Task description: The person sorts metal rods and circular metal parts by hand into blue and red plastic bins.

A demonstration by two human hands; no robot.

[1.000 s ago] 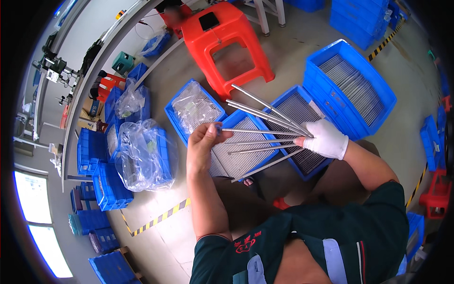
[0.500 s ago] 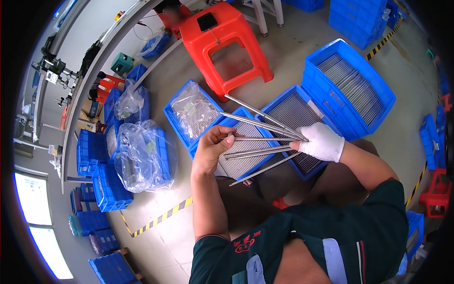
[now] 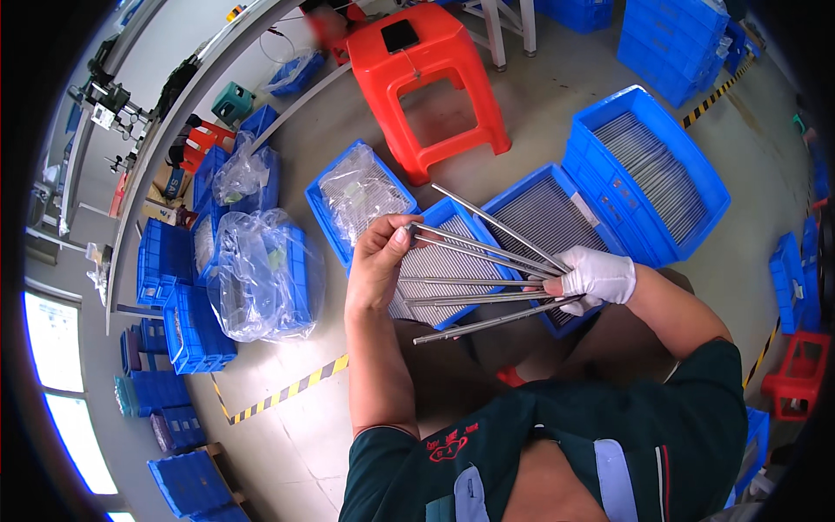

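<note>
Counting at least six slim silver-grey metal rods [image 3: 478, 281], overlapping too much for an exact tally, fanned out leftward in mid-air above the trays. In the white-gloved right hand [image 3: 600, 277], grasped in one bunch by the right ends, with a bare thumb tip showing. In the bare left hand [image 3: 383, 252], pinched between thumb and fingertips, the left tip of at least one rod on the far side of the fan; cannot tell whether one or two

Beyond and below, three shallow blue plastic trays [image 3: 324, 219] side by side: in the leftmost, one crumpled clear plastic bag [image 3: 357, 187]; in the other two, close-set rows of similar rods. To the right, one taller blue plastic crate [image 3: 600, 187], also lined with rods. Farther off, one red plastic stool [image 3: 439, 39] with one flat black rectangular object [image 3: 400, 35] on top

Compared with half a second ago: a shift of the left hand to the far side, from the tip of a middle rod up to the tips there; same bunched hold in the right hand
</note>
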